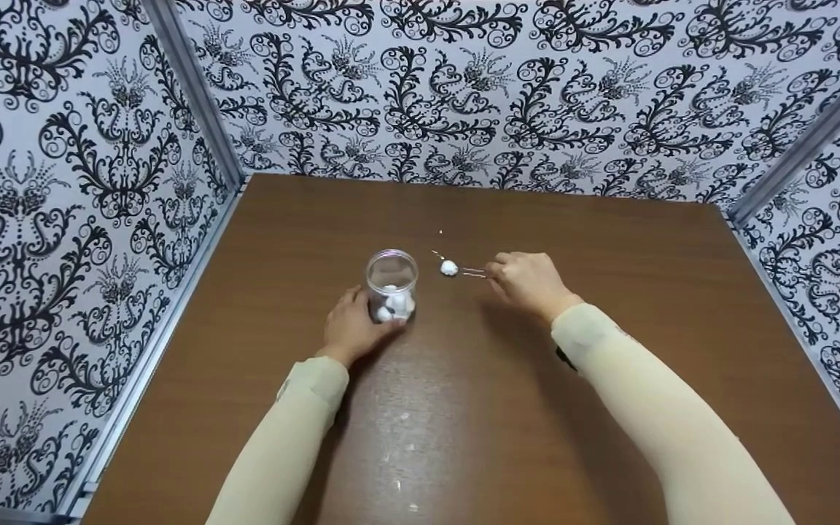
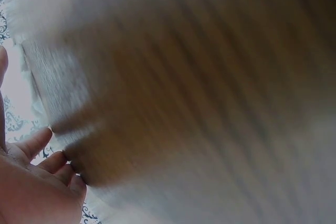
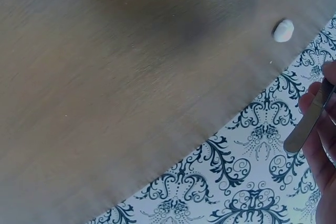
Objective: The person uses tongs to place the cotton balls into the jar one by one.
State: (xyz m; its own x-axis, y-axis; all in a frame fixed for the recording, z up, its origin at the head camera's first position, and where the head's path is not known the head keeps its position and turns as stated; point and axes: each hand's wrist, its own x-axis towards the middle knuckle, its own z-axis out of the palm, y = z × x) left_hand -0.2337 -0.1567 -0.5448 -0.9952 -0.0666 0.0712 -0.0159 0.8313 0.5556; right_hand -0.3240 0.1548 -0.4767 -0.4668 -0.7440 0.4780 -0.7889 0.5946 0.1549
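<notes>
My left hand point(image 1: 354, 324) holds a clear open jar point(image 1: 391, 271) around its lower part, with the thumb in front. Inside it lie several white cotton balls point(image 1: 395, 302). My right hand point(image 1: 529, 283) pinches metal tweezers point(image 1: 472, 273), their two arms pointing left. At their tips is a white cotton ball point(image 1: 448, 268), just right of the jar. In the right wrist view a broad, flat metal end of the tweezers point(image 3: 304, 127) shows between the fingers, and a white ball point(image 3: 283, 30) lies on the table. The left wrist view shows the fingers point(image 2: 39, 142) at its left edge.
A brown wooden table point(image 1: 646, 292) lies under both hands. Patterned black-and-white walls point(image 1: 449, 95) enclose its back and sides, with grey metal posts point(image 1: 197, 95) at the corners. A tiny white speck point(image 1: 440, 232) lies behind the cotton ball.
</notes>
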